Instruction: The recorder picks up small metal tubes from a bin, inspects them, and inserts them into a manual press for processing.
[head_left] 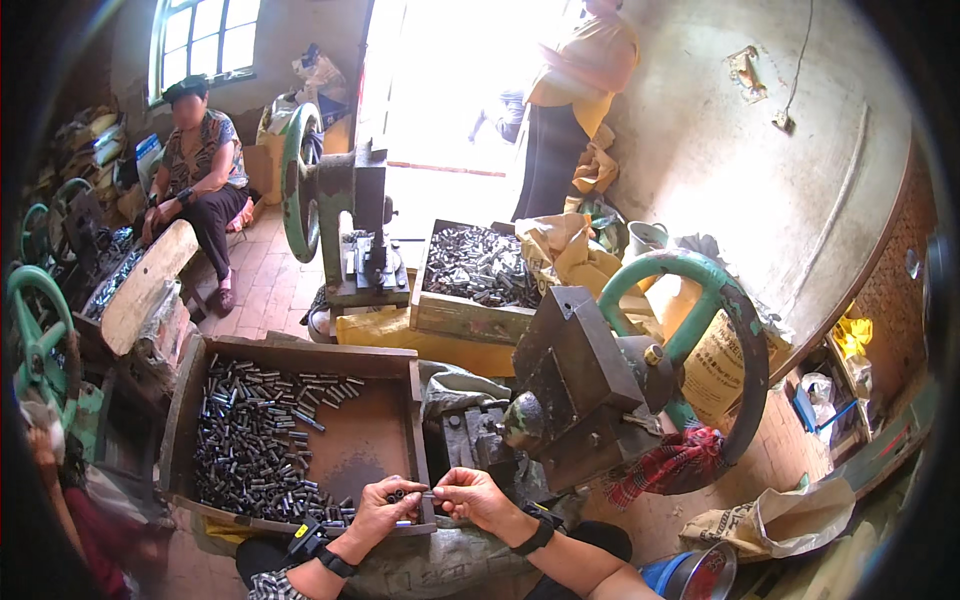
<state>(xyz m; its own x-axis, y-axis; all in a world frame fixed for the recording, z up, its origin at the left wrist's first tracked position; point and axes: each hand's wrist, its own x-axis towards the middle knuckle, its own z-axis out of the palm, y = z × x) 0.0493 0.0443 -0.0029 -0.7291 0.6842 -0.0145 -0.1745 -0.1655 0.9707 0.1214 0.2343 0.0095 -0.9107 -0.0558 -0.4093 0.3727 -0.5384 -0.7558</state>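
My left hand (374, 514) is curled over the near right corner of a shallow wooden tray (372, 432), closed around several small metal tubes whose round ends show. Close beside it, my right hand (484, 499) pinches one small metal tube (431, 494) between thumb and fingers. That tube sits between the two hands, near the left fingertips. Loose grey metal tubes (250, 425) heap over the tray's left and near parts. Just beyond my right hand stands a heavy hand press (575, 365), with a dark steel body.
The press carries a green handwheel (690, 275) with a red checked cloth (675, 460) tied on. Beyond lies a second crate (470, 318) of metal pieces beside another press (340, 220). A person (200, 160) sits far left; another (580, 80) stands by the doorway. A blue bucket (690, 575) is near right.
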